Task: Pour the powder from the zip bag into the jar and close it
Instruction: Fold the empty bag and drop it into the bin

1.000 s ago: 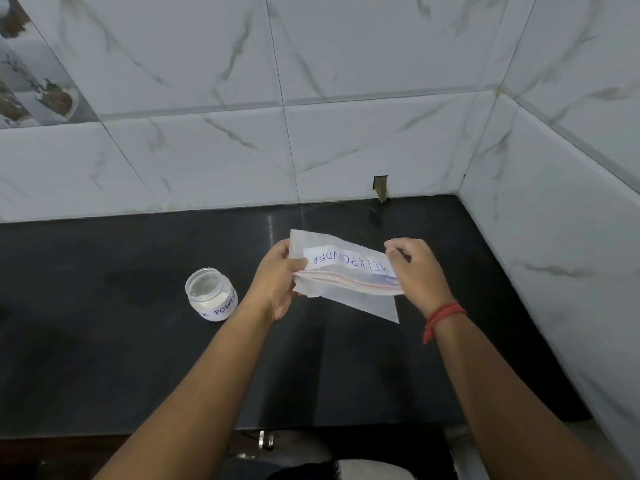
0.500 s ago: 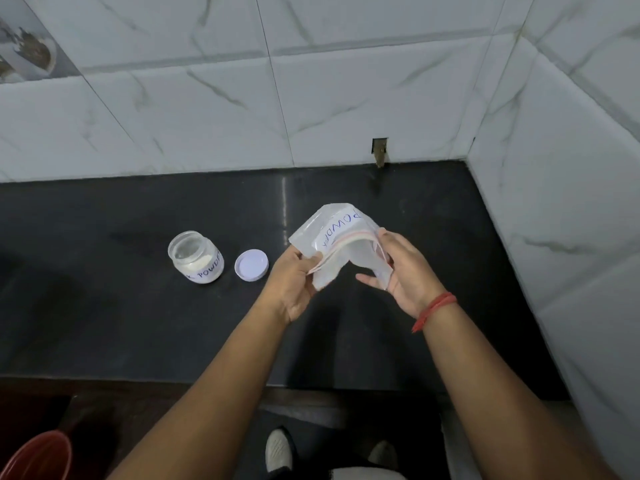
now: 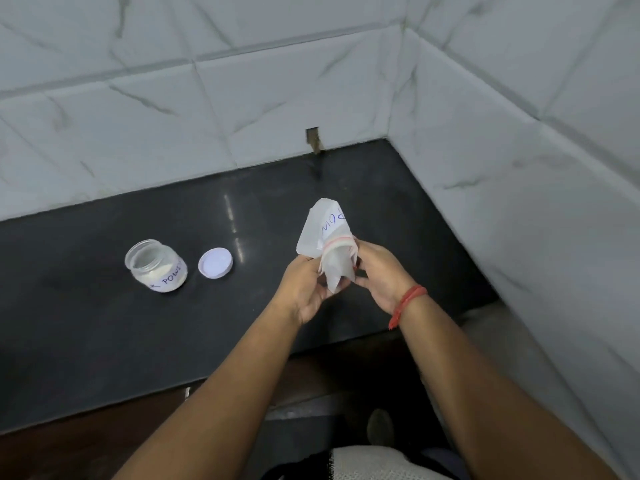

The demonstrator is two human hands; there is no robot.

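From the head view, the left hand (image 3: 308, 289) and right hand (image 3: 379, 275) both grasp the folded zip bag (image 3: 325, 242), held above the black tabletop (image 3: 104, 334). The open jar (image 3: 156, 266) stands well to the left, its white lid (image 3: 215, 263) just beside it.

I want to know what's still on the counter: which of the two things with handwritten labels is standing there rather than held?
The glass jar, standing open beside its lid; the zip bag is gripped by both hands.
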